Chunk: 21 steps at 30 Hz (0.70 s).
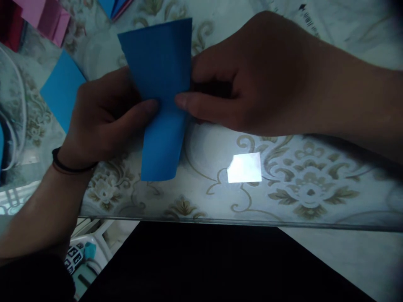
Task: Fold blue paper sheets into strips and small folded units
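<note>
The slender, bright blue strip of paper [162, 144] is between the hands I watch over, left of centre in my view, above the table. Its long axis runs from the near table edge toward the far side, leaning slightly, and the far end looks wider than the near one. A darker band down its upper right suggests a bend; I can't tell whether its near end touches the table.

From the left hand [105, 113] the strip lies to the right; from the right hand [261, 77] it lies to the left. Neither is nearer, since both touch it. I see the left thumb on its face by the left edge, the fingers mostly hidden behind. The right thumb presses near the right edge at about the same level, with the forefinger bent close by, so I read both hands as narrow pinches on the paper.

Further out, a flat blue square of paper [61, 90] lies just beyond the left hand, partly covered by it. Beyond that I see a folded pink paper piece [48, 19], and beneath everything a pale, floral-patterned tabletop [204, 205].
</note>
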Tool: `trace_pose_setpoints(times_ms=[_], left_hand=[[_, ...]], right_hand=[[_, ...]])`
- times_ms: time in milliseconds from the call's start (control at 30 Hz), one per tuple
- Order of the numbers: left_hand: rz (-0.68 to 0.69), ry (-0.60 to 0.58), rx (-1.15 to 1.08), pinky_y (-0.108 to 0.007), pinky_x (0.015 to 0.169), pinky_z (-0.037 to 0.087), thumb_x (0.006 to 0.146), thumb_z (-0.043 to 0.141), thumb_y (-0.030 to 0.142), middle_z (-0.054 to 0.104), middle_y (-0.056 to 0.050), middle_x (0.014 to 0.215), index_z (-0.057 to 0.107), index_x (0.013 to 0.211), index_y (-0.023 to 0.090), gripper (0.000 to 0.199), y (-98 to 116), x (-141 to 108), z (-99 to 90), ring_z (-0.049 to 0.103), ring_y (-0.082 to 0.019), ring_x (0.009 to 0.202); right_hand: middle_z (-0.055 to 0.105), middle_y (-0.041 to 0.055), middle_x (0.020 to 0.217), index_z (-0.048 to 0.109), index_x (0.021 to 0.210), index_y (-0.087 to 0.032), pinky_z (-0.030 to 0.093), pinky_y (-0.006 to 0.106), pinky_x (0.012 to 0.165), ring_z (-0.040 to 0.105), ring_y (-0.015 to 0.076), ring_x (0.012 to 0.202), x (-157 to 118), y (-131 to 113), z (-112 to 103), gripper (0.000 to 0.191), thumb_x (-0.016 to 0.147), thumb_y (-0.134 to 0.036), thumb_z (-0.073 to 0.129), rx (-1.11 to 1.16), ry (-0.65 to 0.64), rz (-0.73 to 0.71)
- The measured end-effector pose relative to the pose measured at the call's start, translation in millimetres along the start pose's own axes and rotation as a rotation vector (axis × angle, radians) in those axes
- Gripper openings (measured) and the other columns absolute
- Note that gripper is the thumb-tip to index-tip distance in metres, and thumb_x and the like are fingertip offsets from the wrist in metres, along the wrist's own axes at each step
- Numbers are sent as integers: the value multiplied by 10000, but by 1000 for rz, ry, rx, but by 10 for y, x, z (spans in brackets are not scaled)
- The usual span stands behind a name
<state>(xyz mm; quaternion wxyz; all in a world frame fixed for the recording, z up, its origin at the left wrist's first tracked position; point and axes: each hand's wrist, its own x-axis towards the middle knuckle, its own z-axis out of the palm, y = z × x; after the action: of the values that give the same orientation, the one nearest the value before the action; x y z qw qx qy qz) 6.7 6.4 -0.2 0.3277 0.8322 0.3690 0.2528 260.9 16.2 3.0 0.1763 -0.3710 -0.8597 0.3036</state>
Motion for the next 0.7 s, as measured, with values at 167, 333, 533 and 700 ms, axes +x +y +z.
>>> trace_pose_setpoints(times_ms=[167,333,533,700], left_hand=[[7,0,66,-287,747,566,1016,689,290,714,18,984,770,1152,256,162,-14,7,-1,712,-150,892],[32,-10,76,-295,760,589,1018,687,300,707,12,977,765,1150,267,156,-15,14,-12,724,-161,901],[34,-18,23,-269,811,625,1013,694,248,722,33,1002,764,1186,283,190,-13,28,-15,745,-151,958],[39,-29,-22,-280,772,636,1024,684,260,727,42,1004,738,1217,273,201,-9,13,-4,754,-152,950]], right_hand=[[369,-85,599,337,587,-164,243,277,643,320,46,592,7,-2,-14,502,978,-298,621,-17,-19,22],[370,-86,610,342,598,-165,247,286,658,325,48,597,8,0,-29,499,986,-329,609,-33,-18,36],[375,-85,608,356,594,-162,246,291,655,325,46,596,-2,16,-21,488,978,-304,620,-19,-13,33],[373,-94,593,426,611,-157,268,300,661,326,36,576,-17,35,1,436,986,-272,616,30,23,-21]])
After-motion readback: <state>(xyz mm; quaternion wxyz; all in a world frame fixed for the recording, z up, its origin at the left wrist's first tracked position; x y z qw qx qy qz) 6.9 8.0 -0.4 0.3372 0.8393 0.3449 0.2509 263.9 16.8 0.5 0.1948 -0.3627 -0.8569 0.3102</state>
